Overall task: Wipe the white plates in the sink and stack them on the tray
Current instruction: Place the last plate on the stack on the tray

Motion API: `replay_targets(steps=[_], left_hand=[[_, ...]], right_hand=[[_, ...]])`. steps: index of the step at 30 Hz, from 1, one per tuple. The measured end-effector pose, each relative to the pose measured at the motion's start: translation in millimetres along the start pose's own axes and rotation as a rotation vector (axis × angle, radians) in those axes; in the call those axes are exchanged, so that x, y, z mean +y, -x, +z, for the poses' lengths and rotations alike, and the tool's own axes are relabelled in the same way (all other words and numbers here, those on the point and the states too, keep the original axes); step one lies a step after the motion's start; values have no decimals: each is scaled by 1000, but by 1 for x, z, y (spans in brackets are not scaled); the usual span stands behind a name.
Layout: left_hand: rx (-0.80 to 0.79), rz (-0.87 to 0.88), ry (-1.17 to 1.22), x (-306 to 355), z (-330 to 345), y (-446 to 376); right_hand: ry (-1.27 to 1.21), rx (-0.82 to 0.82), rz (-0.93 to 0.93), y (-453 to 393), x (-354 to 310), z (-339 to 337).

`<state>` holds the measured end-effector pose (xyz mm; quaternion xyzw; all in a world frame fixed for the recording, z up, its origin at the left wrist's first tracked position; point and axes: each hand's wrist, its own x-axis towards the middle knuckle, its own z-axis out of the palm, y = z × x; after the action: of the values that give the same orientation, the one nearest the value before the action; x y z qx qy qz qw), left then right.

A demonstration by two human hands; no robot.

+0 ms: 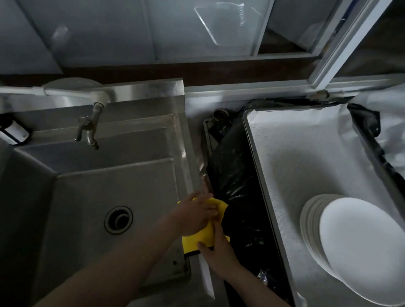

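A stack of several white plates [359,248] stands at the near right of the metal tray [288,156]. No plate shows in the steel sink [85,195]. A yellow cloth [202,239] lies draped over the sink's right rim. My left hand [193,216] lies flat on top of the cloth with fingers spread. My right hand [218,252] holds the cloth's near edge, thumb on top and fingers over the rim.
A tap [90,128] hangs over the sink's back, and the drain [118,220] is at its floor. A black plastic bag [237,184] fills the gap between sink and tray. A window frame [333,50] rises behind.
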<state>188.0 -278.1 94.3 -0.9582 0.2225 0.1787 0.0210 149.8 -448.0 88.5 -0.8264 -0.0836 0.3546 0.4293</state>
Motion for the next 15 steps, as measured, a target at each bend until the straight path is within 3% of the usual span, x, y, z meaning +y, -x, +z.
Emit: replay_targets(steps=[6,11,15], left_hand=[[-3,42,-223,-4,-4,-17],[-126,-92,-265,8,-17,-25],[-83,-121,-282,15,-16,-25]], right_hand=[[-83,15,78,-4,7,3],[-117,-25,114,1,4,1],[-103,13,182,5,5,8]])
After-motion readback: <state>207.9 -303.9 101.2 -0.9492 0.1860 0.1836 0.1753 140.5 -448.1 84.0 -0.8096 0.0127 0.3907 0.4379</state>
